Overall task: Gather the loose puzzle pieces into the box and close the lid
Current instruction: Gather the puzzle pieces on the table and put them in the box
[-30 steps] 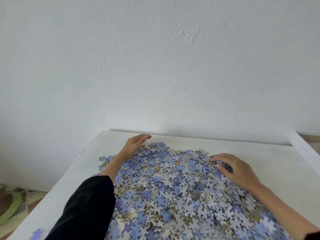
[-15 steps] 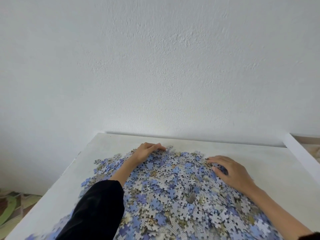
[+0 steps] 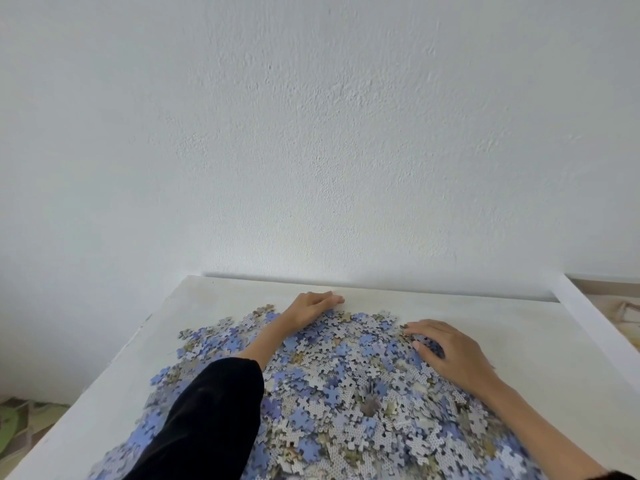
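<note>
A wide heap of loose puzzle pieces, blue, grey and tan, covers the middle of a white table. My left hand lies at the heap's far edge, fingers extended and pointing right, cupping the pieces from behind. My right hand rests on the heap's right side, fingers spread and lightly bent over the pieces. Neither hand grips a piece. No box or lid is in view.
A white wall stands directly behind the table. The table's left edge drops to a patterned floor. A raised white ledge runs along the table's right side.
My left hand has swept rightward along the far edge of the heap, pushing pieces inward. The right hand has stayed nearly in place on the right side.
</note>
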The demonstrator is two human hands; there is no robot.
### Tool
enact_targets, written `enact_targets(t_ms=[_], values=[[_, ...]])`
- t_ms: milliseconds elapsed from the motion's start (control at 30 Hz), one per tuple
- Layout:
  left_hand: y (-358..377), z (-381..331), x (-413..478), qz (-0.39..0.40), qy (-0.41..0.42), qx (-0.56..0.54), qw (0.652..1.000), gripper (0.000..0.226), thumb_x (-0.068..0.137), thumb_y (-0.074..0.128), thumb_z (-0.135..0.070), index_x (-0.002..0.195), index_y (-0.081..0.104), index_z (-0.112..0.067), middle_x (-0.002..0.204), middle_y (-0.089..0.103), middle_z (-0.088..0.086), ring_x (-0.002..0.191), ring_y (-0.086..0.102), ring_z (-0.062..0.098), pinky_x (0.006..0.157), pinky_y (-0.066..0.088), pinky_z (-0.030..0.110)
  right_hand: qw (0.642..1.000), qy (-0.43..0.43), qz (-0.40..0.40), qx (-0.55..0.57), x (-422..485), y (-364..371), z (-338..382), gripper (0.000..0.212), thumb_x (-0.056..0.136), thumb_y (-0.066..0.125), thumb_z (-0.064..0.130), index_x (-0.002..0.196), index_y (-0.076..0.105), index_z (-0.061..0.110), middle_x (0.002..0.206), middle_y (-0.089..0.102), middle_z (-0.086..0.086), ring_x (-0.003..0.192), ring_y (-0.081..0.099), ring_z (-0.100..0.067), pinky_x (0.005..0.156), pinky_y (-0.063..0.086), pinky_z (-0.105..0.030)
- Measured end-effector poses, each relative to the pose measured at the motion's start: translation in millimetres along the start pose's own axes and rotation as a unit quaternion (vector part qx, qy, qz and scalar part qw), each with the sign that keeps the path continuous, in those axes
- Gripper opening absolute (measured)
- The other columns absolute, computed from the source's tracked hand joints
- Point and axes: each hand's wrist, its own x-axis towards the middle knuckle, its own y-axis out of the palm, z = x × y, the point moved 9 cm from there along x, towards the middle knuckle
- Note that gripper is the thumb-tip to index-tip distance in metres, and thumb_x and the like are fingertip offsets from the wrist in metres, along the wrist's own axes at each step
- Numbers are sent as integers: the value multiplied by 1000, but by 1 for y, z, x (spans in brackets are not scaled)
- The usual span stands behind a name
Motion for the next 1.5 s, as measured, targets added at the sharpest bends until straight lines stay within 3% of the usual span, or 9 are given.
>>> enact_targets(t_ms=[133,267,433,633,800,967,1100,1233,1500], values=[[1,1,-5,-3,-3,-21,1000,41,97,39,-37,117,65,-12,127,60,6,121,52,18,100,33,22,1000,1,2,-1,0,1,0,29,93,48,36,121,56,36,129,51,20,121,42,2,93,34,-14],[-3,-3,-20,-18,10,-28,999,51,92,37,-50,115,66,-14,120,65,6,112,59,22,102,42,34,1000,4,-5,9,0,0,-2,28,93,47,38,119,56,38,127,51,21,119,41,5,94,33,-15],[-78,14,-59,-158,5,-11,987,36,91,44,-47,107,68,-25,112,66,-7,109,59,11,96,43,29,1000,2,-1,-1,-1,0,-2,28,93,47,38,120,55,39,127,52,20,119,41,4,91,34,-16],[-166,122,-148,-302,-143,64,941,39,97,37,-41,103,70,-22,123,62,12,95,60,26,86,40,31,1000,2,-1,-3,-1,0,-1,28,93,48,37,119,56,38,127,52,19,117,44,2,91,38,-18],[-151,139,-164,-312,-154,21,937,40,96,37,-44,109,68,-21,131,57,7,83,55,10,80,39,25,1000,-4,-14,6,0,-3,3,26,92,51,34,116,59,36,122,56,18,110,47,4,85,40,-15],[-137,116,-158,-288,-152,15,945,41,96,39,-43,111,68,-18,125,59,18,117,54,35,94,36,34,1000,-8,-10,9,-1,-2,4,25,92,52,31,115,59,35,121,57,17,109,49,2,83,45,-19],[-130,88,-158,-250,-134,103,953,47,96,36,-45,123,61,-15,127,60,8,116,55,24,92,39,30,998,15,8,60,-1,-4,1,22,93,50,30,111,60,38,118,58,17,103,50,1,82,44,-20],[-117,48,-155,-269,-83,150,948,33,98,43,-31,118,63,-15,124,62,5,115,56,23,90,43,32,975,69,37,206,-6,-16,0,20,93,48,25,108,61,30,113,64,4,105,59,-15,88,43,-27],[-21,-23,-130,-146,29,144,978,29,97,46,-23,121,60,-16,129,57,3,119,53,20,92,40,26,966,143,-50,208,-86,-65,-22,20,94,50,23,106,66,23,111,65,6,107,58,-13,92,44,-31]])
